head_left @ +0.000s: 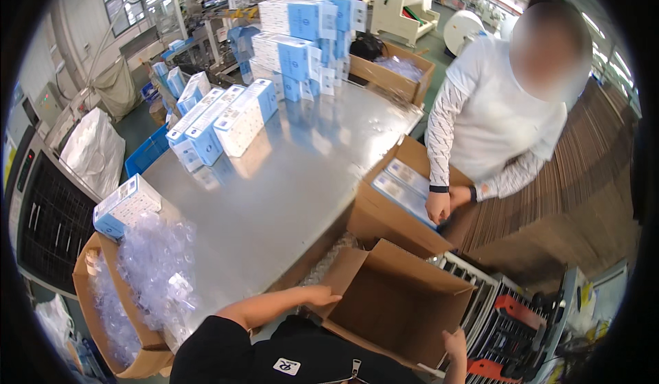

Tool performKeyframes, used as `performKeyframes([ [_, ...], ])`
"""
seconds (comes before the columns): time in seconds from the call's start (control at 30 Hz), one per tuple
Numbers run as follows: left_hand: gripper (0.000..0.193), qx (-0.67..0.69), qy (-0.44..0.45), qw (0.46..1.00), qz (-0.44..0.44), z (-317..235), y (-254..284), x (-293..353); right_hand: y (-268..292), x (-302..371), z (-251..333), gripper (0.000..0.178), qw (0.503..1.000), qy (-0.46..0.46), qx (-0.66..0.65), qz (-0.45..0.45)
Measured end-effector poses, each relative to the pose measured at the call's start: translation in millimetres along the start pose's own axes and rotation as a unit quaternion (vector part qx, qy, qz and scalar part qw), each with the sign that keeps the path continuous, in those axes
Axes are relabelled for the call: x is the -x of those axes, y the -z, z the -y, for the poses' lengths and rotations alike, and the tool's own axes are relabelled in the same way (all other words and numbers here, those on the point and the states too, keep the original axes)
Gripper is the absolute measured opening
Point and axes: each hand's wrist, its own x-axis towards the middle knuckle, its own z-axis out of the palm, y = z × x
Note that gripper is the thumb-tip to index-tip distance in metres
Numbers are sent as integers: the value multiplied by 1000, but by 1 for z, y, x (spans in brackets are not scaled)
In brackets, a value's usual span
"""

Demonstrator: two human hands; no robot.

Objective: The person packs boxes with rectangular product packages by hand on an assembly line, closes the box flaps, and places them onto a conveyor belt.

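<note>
An open brown cardboard box stood just off the near right edge of the long silver metal counter, its mouth upward and its flaps spread. The wearer's left hand lay against the box's left flap, fingers extended and close together; the thumb side was hidden, so could not tell whether it gripped. The right hand was narrow, fingers curled at the box's right rim; pinch or mere contact could not be told. To the right of the counter ran a roller conveyor. Farther along the counter's right edge, a co-worker in a white shirt had both hands at a second brown cardboard box containing blue-and-white cartons. Stacked blue-and-white cartons occupied the counter's far end. At its near left end, a heap of clear plastic pieces bulged beside one blue-and-white carton.
</note>
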Motion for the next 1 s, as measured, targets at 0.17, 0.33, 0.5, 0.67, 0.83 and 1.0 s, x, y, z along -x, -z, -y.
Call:
performKeyframes([
  [0.17,37,-44,52,908,-412,69,244,65,-146,-4,53,45,995,54,82,11],
  [0.33,78,-179,245,779,-549,235,425,103,-119,53,171,51,974,-226,-15,11],
  [0.5,98,-113,255,832,-479,255,447,79,-150,-45,178,49,960,235,38,-147],
  [0.67,86,-75,96,921,-369,178,327,126,-333,-74,393,71,884,407,229,-32],
  [0.83,57,-71,-3,832,-550,223,354,165,-481,-50,447,96,774,419,472,38],
  [1.0,87,-209,150,773,-580,317,427,134,-476,-52,453,98,813,308,482,111],
])
